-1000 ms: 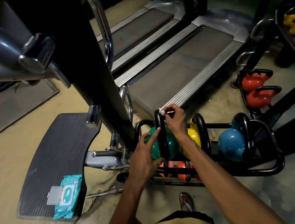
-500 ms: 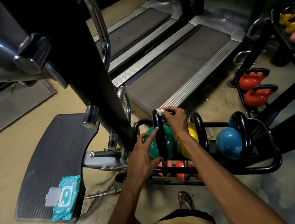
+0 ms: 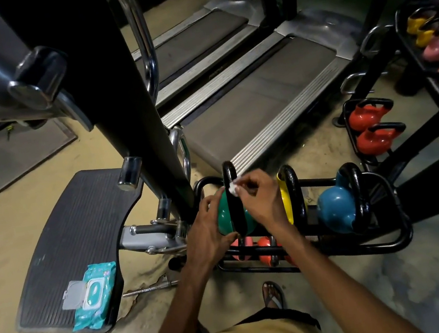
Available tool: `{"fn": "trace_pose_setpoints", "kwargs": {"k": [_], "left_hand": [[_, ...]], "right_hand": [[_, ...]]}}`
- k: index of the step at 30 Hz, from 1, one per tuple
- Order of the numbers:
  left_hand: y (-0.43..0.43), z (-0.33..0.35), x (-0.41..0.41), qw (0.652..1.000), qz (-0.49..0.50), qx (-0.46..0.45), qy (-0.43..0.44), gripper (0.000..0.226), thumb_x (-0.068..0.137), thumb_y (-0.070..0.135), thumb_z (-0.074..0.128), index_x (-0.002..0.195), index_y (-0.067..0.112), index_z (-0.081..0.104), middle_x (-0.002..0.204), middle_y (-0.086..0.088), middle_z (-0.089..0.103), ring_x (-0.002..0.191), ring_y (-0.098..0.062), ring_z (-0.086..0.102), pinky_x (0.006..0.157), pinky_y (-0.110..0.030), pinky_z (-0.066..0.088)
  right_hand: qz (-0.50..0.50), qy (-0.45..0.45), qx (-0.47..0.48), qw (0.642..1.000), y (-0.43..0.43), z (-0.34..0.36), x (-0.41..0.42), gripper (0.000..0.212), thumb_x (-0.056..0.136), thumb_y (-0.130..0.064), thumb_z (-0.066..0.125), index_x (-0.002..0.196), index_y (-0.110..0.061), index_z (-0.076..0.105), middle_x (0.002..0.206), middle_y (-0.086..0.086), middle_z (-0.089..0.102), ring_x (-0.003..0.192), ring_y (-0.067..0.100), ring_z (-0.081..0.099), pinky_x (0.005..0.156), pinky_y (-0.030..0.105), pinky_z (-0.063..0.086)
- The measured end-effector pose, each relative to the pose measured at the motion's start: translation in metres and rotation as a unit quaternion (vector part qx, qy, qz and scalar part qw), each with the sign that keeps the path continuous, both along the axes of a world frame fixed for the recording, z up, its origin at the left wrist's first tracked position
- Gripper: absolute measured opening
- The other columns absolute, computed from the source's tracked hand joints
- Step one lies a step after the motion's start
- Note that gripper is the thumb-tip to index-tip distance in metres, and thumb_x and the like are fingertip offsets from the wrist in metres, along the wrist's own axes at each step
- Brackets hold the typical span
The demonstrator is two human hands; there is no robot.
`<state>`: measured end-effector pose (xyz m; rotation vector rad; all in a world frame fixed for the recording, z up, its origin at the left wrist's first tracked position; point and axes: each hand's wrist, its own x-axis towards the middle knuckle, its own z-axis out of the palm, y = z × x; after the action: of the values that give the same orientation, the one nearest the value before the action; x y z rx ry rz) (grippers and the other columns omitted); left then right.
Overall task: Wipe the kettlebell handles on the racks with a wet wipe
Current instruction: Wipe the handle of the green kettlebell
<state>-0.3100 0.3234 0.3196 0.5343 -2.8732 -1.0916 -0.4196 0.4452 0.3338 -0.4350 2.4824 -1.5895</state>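
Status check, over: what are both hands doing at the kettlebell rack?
Right hand pinches wet wipe against black handle of green kettlebell. Left hand holds that bell steady. Black machine post close on left, not blocking.

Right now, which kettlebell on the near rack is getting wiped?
The green kettlebell, leftmost on the rack: right hand pinches a wet wipe against its handle, left hand holds it. The yellow kettlebell and blue kettlebell are untouched.
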Motion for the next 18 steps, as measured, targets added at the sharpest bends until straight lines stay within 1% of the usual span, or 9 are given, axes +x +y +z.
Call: {"fn": "trace_pose_setpoints", "kwargs": {"k": [3,5,8,11,13,15,16,17,18], "left_hand": [[0.000,-0.001,0.001,1.000,0.005,0.014,0.010,0.112,0.071,0.039,0.087,0.159,0.031,0.017,0.157,0.006,0.031,0.129,-0.017,0.052,0.092,-0.030,0.049],[0.001,-0.001,0.001,1.000,0.002,0.009,0.007,0.114,0.071,0.038,0.088,0.159,0.032,0.015,0.157,0.006,0.030,0.130,-0.019,0.053,0.095,-0.034,0.053],[0.002,0.000,0.001,1.000,0.002,-0.001,-0.010,0.117,0.070,0.032,0.089,0.158,0.034,0.013,0.157,0.005,0.029,0.130,-0.021,0.053,0.098,-0.043,0.055],[0.003,0.001,0.001,1.000,0.002,0.002,-0.020,0.115,0.072,0.028,0.088,0.158,0.036,0.012,0.158,0.004,0.027,0.132,-0.023,0.052,0.100,-0.046,0.054],[0.005,0.000,0.001,1.000,0.000,0.000,-0.021,0.113,0.073,0.025,0.087,0.158,0.037,0.013,0.158,0.003,0.027,0.132,-0.024,0.052,0.100,-0.046,0.055],[0.006,0.000,0.001,1.000,-0.001,-0.002,-0.017,0.112,0.073,0.023,0.087,0.157,0.038,0.014,0.157,0.003,0.027,0.132,-0.025,0.052,0.097,-0.047,0.056],[0.007,0.001,0.001,1.000,-0.001,-0.004,-0.016,0.112,0.073,0.023,0.087,0.157,0.038,0.014,0.157,0.003,0.027,0.131,-0.025,0.052,0.097,-0.047,0.056],[0.007,0.001,0.000,1.000,-0.002,-0.008,-0.015,0.112,0.073,0.023,0.087,0.157,0.037,0.014,0.158,0.003,0.027,0.132,-0.025,0.052,0.097,-0.047,0.056],[0.008,0.001,-0.001,1.000,-0.002,-0.012,-0.015,0.113,0.072,0.023,0.087,0.158,0.036,0.015,0.158,0.003,0.027,0.132,-0.025,0.051,0.097,-0.048,0.056]], "right_hand": [[-0.012,0.063,-0.006,0.998,0.018,-0.010,0.046,0.011,0.087,-0.009,0.077,0.094,-0.016,0.072,0.098,-0.008,0.066,0.095,0.002,0.065,0.081,0.013,0.053],[-0.040,0.052,-0.017,0.998,0.014,-0.017,0.043,0.012,0.087,-0.007,0.075,0.096,-0.016,0.072,0.097,-0.007,0.068,0.094,0.002,0.065,0.081,0.016,0.054],[-0.090,-0.066,-0.049,0.993,-0.012,-0.022,-0.002,0.009,0.090,-0.011,0.072,0.094,-0.019,0.072,0.094,-0.006,0.072,0.090,0.007,0.068,0.081,0.021,0.056],[-0.135,-0.201,-0.094,0.966,-0.045,-0.040,-0.060,0.007,0.087,-0.008,0.076,0.085,-0.015,0.074,0.086,0.003,0.075,0.080,0.017,0.070,0.080,0.032,0.059],[-0.160,-0.294,-0.110,0.936,-0.058,-0.055,-0.087,0.012,0.083,0.000,0.076,0.079,-0.011,0.073,0.079,0.008,0.072,0.069,0.019,0.065,0.070,0.035,0.058],[-0.172,-0.370,-0.111,0.906,-0.062,-0.065,-0.103,0.012,0.078,0.001,0.075,0.081,-0.010,0.072,0.070,0.007,0.067,0.056,0.016,0.059,0.055,0.030,0.053],[-0.168,-0.382,-0.102,0.903,-0.061,-0.066,-0.108,0.012,0.077,0.000,0.075,0.085,-0.009,0.072,0.066,0.006,0.064,0.050,0.014,0.056,0.051,0.027,0.050],[-0.155,-0.376,-0.090,0.909,-0.059,-0.066,-0.110,0.013,0.076,0.000,0.075,0.085,-0.009,0.072,0.064,0.005,0.064,0.047,0.012,0.056,0.048,0.026,0.048],[-0.139,-0.357,-0.085,0.920,-0.057,-0.062,-0.111,0.011,0.076,0.002,0.076,0.081,-0.008,0.073,0.064,0.004,0.065,0.049,0.012,0.058,0.049,0.025,0.049]]}}
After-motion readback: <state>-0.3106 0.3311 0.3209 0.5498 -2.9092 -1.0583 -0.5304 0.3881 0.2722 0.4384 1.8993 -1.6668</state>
